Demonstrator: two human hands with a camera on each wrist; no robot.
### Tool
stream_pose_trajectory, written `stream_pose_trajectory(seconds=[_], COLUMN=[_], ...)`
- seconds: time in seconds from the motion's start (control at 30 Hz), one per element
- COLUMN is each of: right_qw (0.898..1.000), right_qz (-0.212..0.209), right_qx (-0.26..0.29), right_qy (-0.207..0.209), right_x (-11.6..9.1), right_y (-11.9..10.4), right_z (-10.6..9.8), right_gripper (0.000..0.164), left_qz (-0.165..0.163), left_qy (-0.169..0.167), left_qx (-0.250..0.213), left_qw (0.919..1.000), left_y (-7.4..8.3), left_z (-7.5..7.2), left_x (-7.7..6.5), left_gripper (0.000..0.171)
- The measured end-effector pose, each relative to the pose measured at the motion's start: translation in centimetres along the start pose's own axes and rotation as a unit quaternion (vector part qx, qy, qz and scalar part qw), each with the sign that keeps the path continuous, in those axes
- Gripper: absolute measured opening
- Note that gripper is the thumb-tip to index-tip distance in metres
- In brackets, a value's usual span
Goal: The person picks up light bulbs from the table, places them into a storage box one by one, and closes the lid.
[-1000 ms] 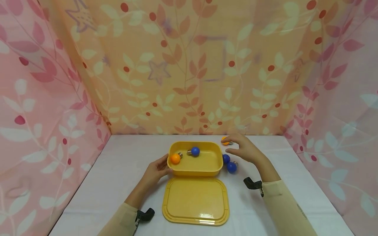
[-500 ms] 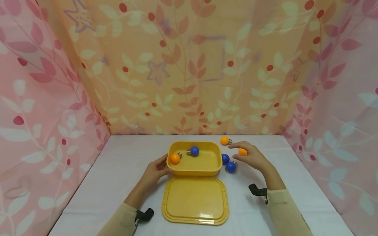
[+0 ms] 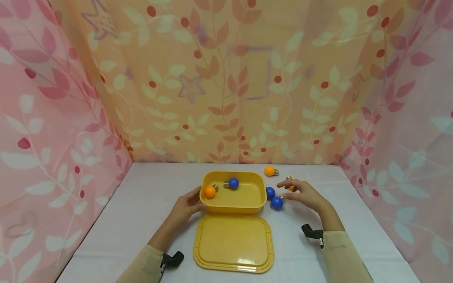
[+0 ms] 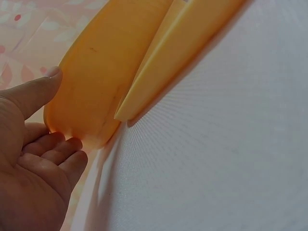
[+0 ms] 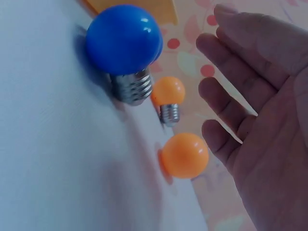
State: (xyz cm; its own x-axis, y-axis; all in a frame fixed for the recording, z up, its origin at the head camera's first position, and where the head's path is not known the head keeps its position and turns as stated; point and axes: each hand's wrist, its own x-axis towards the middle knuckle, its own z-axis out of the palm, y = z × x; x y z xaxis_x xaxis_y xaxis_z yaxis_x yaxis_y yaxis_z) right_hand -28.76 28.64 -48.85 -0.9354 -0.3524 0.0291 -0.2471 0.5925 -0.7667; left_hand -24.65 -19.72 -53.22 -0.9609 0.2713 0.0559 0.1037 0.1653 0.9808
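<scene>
In the head view, my left hand touches the left end of a yellow plastic box. The left wrist view shows the thumb and relaxed fingertips against its wall. An orange light bulb and a blue light bulb lie inside. Right of the box, my right hand hovers with loosely bent fingers and holds nothing. Close to its fingertips are a front blue bulb and another blue bulb beside the box wall. Behind the right hand, an orange bulb is partly hidden.
A flat yellow lid lies in front of the box on the white-covered table. One more orange bulb lies near the back edge. Patterned curtains enclose the back and sides.
My right hand has moved from the back orange bulb rightward and toward me, nearer the blue bulbs. The second outside orange bulb has come partly into view. My left hand stays at the box.
</scene>
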Motion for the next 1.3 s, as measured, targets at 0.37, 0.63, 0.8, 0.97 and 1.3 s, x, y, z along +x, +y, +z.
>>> stream_pose_trajectory(seconds=[0.37, 0.63, 0.8, 0.97, 1.3], right_qw=[0.998, 0.997, 0.996, 0.997, 0.995], right_qz=[0.029, 0.028, 0.048, 0.047, 0.075], right_qx=[0.034, 0.036, 0.046, 0.029, 0.043], right_qy=[-0.032, -0.058, -0.058, -0.058, -0.042], right_x=[0.0, 0.0, 0.0, 0.0, 0.0], right_y=[2.4, 3.3, 3.4, 3.7, 4.3], right_z=[0.5, 1.4, 1.8, 2.2, 2.1], right_gripper=[0.039, 0.036, 0.036, 0.033, 0.031], left_qz=[-0.006, -0.013, -0.010, -0.017, -0.013], left_qy=[0.000, 0.001, 0.000, 0.002, 0.004], left_qx=[-0.005, -0.005, -0.008, -0.007, -0.005], left_qw=[1.0000, 0.9999, 0.9999, 0.9998, 0.9999], left_y=[0.0, -0.2, 0.0, -0.1, 0.0], left_z=[0.0, 0.1, 0.0, 0.0, 0.0], left_x=[0.0, -0.1, -0.1, -0.2, 0.0], left_gripper=[0.083, 0.082, 0.082, 0.081, 0.080])
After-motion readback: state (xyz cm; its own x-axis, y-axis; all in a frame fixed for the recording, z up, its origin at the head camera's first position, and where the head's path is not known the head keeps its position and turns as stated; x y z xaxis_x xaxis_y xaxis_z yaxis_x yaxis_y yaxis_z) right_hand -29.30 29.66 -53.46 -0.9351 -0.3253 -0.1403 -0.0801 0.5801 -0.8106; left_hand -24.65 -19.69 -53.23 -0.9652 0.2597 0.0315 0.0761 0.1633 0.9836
